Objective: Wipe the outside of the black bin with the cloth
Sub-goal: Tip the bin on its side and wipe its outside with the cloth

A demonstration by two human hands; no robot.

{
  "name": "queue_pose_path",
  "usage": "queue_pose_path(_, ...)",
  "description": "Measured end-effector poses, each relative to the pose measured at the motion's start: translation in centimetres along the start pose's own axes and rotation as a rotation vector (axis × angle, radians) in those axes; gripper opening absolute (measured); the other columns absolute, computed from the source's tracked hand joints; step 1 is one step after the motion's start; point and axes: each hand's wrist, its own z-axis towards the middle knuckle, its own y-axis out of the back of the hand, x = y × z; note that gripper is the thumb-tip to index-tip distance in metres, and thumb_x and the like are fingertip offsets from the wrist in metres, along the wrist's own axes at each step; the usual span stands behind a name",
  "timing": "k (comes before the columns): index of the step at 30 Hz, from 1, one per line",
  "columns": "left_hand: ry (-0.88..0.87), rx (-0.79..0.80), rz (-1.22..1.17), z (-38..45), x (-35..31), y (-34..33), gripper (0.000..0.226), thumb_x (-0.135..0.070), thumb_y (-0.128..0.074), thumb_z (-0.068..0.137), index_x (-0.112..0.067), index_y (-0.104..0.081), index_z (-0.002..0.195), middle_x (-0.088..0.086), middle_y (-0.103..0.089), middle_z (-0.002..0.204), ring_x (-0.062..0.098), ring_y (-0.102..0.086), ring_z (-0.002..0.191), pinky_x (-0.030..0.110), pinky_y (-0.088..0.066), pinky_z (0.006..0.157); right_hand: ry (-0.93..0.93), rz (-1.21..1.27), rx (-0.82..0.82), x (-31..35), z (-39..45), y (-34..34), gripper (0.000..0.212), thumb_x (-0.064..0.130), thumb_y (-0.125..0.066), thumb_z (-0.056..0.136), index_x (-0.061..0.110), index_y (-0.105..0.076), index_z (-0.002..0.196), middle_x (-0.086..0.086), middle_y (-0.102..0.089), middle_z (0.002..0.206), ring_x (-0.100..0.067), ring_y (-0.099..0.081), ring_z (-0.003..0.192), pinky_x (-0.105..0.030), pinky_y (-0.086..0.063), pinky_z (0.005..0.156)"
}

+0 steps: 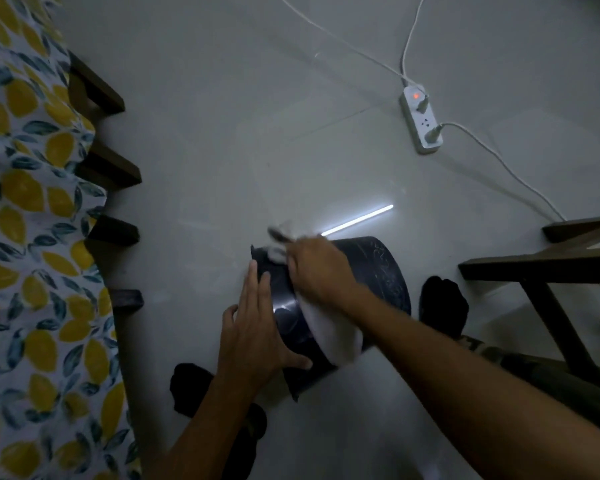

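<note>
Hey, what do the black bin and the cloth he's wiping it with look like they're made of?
The black bin looks like smooth, glossy plastic: its side throws back a sharp highlight. The cloth seems a soft white woven fabric, matte and draping limply over the bin's curve; the exact fibre can't be told.

One black bin point(378, 271) on its side, near centre. One white cloth point(329, 327). Two bare hands: left hand point(257, 327), right hand point(317, 268). One power strip point(421, 121), far right, with two plugs in it. Two black-socked feet. One lemon-print bedsheet point(32, 237), left.
</note>
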Motion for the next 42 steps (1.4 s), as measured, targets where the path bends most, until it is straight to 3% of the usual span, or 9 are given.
queue_pose_path(3, 0.039, 0.031, 0.040, -0.1, -0.1, 0.2, 0.168, -0.089, -0.074, 0.032, -0.019, 0.015, 0.155, -0.002, 0.034, 0.160, 0.020, 0.000, 0.153, 0.045, -0.031, 0.112, -0.164, 0.092, 0.291, 0.0, 5.5, 0.3, 0.037, 0.028, -0.043, 0.100, 0.014, -0.061, 0.129, -0.014, -0.064, 0.133, -0.033, -0.061, 0.119, -0.040, -0.045, 0.099)
queue_pose_path(8, 0.033, 0.053, 0.025, 1.9, 0.6, 1.3, 0.169, -0.089, -0.074, 0.032, -0.021, 0.021, 0.154, -0.003, 0.036, 0.159, 0.018, 0.018, 0.151, 0.051, -0.023, 0.116, -0.052, 0.105, -0.114, 0.3, -4.4, -2.7, 0.033, 0.029, -0.050, 0.100, 0.019, -0.060, 0.130, -0.001, -0.062, 0.133, -0.022, -0.059, 0.120, -0.041, -0.044, 0.109)
queue_pose_path(13, 0.014, 0.026, -0.010, 1.1, 0.8, 0.1, 0.172, -0.090, -0.072, 0.026, -0.020, 0.017, 0.155, -0.003, 0.037, 0.159, 0.019, 0.011, 0.153, 0.052, -0.032, 0.114, 0.086, 0.028, -0.139, 0.1, -11.9, -4.6, 0.056, 0.030, -0.057, 0.097, 0.018, -0.044, 0.151, -0.003, -0.046, 0.156, -0.021, -0.038, 0.147, -0.048, -0.029, 0.122)
queue_pose_path(20, 0.040, 0.033, 0.081, 0.6, -0.4, 0.5, 0.170, -0.088, -0.075, 0.028, -0.019, 0.014, 0.156, -0.002, 0.038, 0.158, 0.020, 0.009, 0.153, 0.047, -0.034, 0.110, -0.444, 0.098, 0.224, -3.3, 4.2, 0.6, 0.042, 0.033, -0.036, 0.102, 0.016, -0.061, 0.131, -0.008, -0.062, 0.138, -0.032, -0.053, 0.131, -0.051, -0.030, 0.117)
queue_pose_path(23, 0.043, 0.045, 0.094, 1.0, -0.3, 0.8, 0.171, -0.087, -0.076, 0.027, -0.020, 0.017, 0.154, -0.005, 0.041, 0.156, 0.018, 0.011, 0.153, 0.045, -0.035, 0.108, -0.552, 0.074, 0.048, -5.3, 3.1, 0.6, 0.037, 0.029, -0.038, 0.098, 0.017, -0.066, 0.118, -0.007, -0.068, 0.123, -0.031, -0.061, 0.117, -0.044, -0.040, 0.103)
queue_pose_path(26, 0.014, 0.004, 0.072, 1.2, 0.1, 0.3, 0.165, -0.088, -0.074, 0.032, -0.019, 0.012, 0.156, -0.004, 0.035, 0.160, 0.018, 0.006, 0.153, 0.045, -0.037, 0.106, -0.429, 0.049, -0.288, -1.6, -3.5, -2.0, 0.037, 0.029, -0.037, 0.103, 0.014, -0.063, 0.124, -0.007, -0.064, 0.129, -0.025, -0.061, 0.115, -0.038, -0.045, 0.100)
queue_pose_path(32, -0.050, -0.123, -0.029, 0.3, 1.0, -1.8, 0.133, -0.073, -0.069, 0.063, -0.021, 0.009, 0.157, -0.002, 0.021, 0.165, 0.019, -0.015, 0.152, 0.051, -0.045, 0.099, -0.002, 0.070, -0.175, 2.9, -5.4, -4.9, 0.046, 0.034, -0.040, 0.101, 0.023, -0.051, 0.145, 0.002, -0.052, 0.151, -0.013, -0.038, 0.146, -0.049, -0.018, 0.125)
queue_pose_path(37, 0.046, 0.016, 0.041, 1.0, 0.5, -0.8, 0.172, -0.084, -0.079, 0.026, -0.021, 0.019, 0.153, -0.005, 0.039, 0.158, 0.020, -0.002, 0.153, 0.048, -0.040, 0.103, -0.341, 0.050, -0.002, -3.0, 2.5, -1.0, 0.034, 0.030, -0.039, 0.100, 0.018, -0.064, 0.119, -0.008, -0.074, 0.115, -0.027, -0.067, 0.112, -0.052, -0.031, 0.116)
queue_pose_path(42, 0.163, 0.057, -0.073, 0.3, 0.0, -1.7, 0.172, -0.063, -0.094, 0.029, -0.040, 0.028, 0.146, 0.003, 0.001, 0.167, 0.029, -0.012, 0.151, 0.060, -0.036, 0.107, -0.691, 0.194, -0.348, -8.8, -3.4, 0.3, 0.031, 0.030, -0.037, 0.106, 0.013, -0.062, 0.116, -0.014, -0.070, 0.110, -0.035, -0.067, 0.099, -0.038, -0.044, 0.078)
